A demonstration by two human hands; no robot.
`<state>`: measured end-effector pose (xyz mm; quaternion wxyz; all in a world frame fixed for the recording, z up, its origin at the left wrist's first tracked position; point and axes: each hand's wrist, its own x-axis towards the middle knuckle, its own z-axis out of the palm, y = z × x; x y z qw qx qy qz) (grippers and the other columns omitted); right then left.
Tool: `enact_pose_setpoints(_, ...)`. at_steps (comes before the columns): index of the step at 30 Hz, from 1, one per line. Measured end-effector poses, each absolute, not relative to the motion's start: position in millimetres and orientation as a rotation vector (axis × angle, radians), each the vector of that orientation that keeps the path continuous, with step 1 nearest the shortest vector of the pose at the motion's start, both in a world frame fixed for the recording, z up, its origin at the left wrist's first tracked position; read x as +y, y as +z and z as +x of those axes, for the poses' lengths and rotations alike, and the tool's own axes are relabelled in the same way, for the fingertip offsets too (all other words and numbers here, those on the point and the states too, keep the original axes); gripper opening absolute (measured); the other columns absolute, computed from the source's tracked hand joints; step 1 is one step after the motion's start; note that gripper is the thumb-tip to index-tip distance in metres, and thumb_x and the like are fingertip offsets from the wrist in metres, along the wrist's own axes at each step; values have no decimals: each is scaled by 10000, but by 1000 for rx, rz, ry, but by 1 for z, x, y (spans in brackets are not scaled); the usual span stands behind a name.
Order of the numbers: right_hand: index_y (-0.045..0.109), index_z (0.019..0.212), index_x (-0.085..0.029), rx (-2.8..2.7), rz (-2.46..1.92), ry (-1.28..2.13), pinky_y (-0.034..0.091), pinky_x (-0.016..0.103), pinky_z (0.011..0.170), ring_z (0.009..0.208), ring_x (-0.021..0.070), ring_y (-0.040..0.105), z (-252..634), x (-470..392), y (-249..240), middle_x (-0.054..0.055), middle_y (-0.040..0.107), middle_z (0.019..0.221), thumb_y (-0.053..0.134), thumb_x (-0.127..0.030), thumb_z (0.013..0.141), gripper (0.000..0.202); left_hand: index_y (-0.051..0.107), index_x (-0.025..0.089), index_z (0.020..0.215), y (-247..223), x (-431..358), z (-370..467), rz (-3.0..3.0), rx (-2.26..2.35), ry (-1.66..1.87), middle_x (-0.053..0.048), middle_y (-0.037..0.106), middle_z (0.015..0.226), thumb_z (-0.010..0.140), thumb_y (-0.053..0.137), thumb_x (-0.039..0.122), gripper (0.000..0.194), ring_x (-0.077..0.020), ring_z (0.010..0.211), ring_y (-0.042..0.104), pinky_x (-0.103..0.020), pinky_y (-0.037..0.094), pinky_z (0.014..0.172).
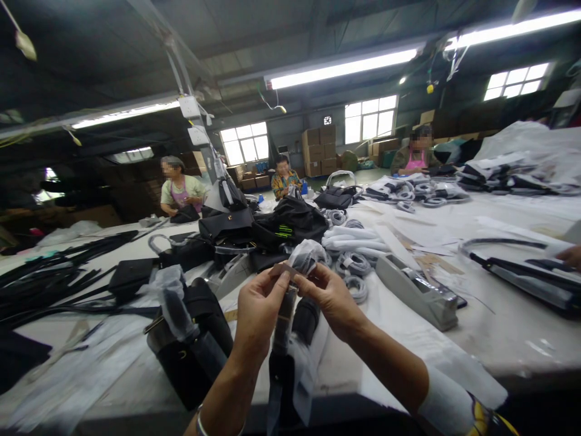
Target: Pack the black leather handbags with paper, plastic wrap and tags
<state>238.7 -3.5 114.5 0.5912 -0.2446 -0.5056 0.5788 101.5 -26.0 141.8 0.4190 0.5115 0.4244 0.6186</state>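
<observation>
My left hand (261, 309) is closed, thumb and fingers pinching a small dark brown strip (282, 269). Close against it, my right hand (329, 297) pinches the strip's other end; what exactly lies under those fingertips is partly hidden. Clear plastic wrap (311, 251) bulges just beyond the fingers. Below the hands hangs a black bag (282, 375), partly wrapped in clear film, its shape half hidden by my left hand. To the left stands another black handbag (186, 351) with a film-wrapped handle (175, 309).
A grey tape dispenser (417, 293) stands on the white table (494, 333) at right, and coiled film-wrapped cords or straps (354, 264) lie behind my right hand. Black bags (227, 227) are piled ahead. Co-workers sit across the table; another person's hand (569, 257) shows at far right.
</observation>
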Motion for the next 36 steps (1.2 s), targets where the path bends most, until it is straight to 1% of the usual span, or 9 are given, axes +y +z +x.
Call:
enact_pose_setpoints(4,688,923,-207,-1181,-576,1333,467,325,821,925,229,618,236,-5,114,25,682,908,816,-444,747,322,749,183,1057,139,-25,101,1327,1113,1562,-69,765,971,799,740,422,352,-217,900,709,-304,539,819)
enact_pose_setpoints(7,688,921,-187,-1172,-627,1280,457,299,750,809,188,594,232,-6,114,22,664,852,811,-469,745,355,763,224,1051,137,-26,101,1556,1264,1634,-66,763,1025,834,703,388,278,-248,959,705,-347,518,900)
enact_pose_setpoints(11,636,816,-177,-1136,-635,1250,444,290,719,738,163,556,225,-7,113,7,622,768,812,-484,736,363,761,278,1083,135,-29,102,1911,1559,1773,-66,753,1082,836,682,302,261,-292,978,702,-394,489,951)
enact_pose_setpoints(14,584,750,-187,-1138,-604,1238,438,291,727,735,162,548,222,-6,114,-11,584,712,800,-475,753,360,730,238,1163,132,-32,105,2111,1684,1739,-102,734,1132,871,610,252,316,-305,1010,695,-411,487,961)
enact_pose_setpoints(20,603,706,-179,-1151,-672,1175,412,274,657,693,152,500,220,-9,117,-10,557,700,807,-500,728,381,525,171,1413,121,-40,117,2224,1684,1662,-128,490,1462,905,525,210,510,-318,1333,493,-459,363,1118)
enact_pose_setpoints(25,648,775,-177,-1179,-629,1230,427,276,676,733,169,540,222,-14,118,1,597,750,796,-512,742,368,441,120,1466,118,-44,122,2268,1724,1598,-160,379,1530,868,533,186,609,-337,1418,370,-497,310,1154)
enact_pose_setpoints(30,662,753,-181,-1187,-653,1270,430,281,717,751,169,559,231,-12,115,3,616,750,765,-490,792,328,542,165,1397,130,-46,106,2126,1449,1563,-131,496,1466,831,632,251,580,-330,1359,459,-474,351,1141)
enact_pose_setpoints(33,701,780,-192,-1243,-618,1318,437,304,782,777,176,571,238,-11,115,8,640,779,730,-500,823,312,662,222,1260,143,-42,86,1822,1263,1484,-97,668,1277,846,668,376,441,-305,1206,600,-433,438,1068)
enact_pose_setpoints(36,750,875,-206,-1316,-618,1308,431,317,805,809,188,573,244,-10,117,16,660,820,715,-511,829,311,713,222,1148,151,-33,72,1744,1253,1384,-87,728,1125,820,700,446,397,-290,1086,653,-397,490,980)
